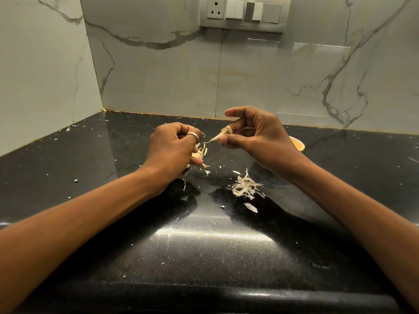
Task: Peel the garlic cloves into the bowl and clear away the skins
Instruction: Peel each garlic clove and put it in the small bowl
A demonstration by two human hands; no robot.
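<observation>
Above black counter (204, 245), right hand (256, 137) pinches a garlic clove (221, 134); left hand (172, 150) clutches skins (200, 152) just beside.

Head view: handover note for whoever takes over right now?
Left hand: grips garlic pieces with loose skin.
Right hand: pinches a clove, mid-peel; a thin skin strand runs between the hands.
Bowl: behind the right hand, contents hidden.
Done: some peeling, judging by the skin pile on the counter.
To do: finish this clove, drop it in the bowl, clear the skins.
</observation>
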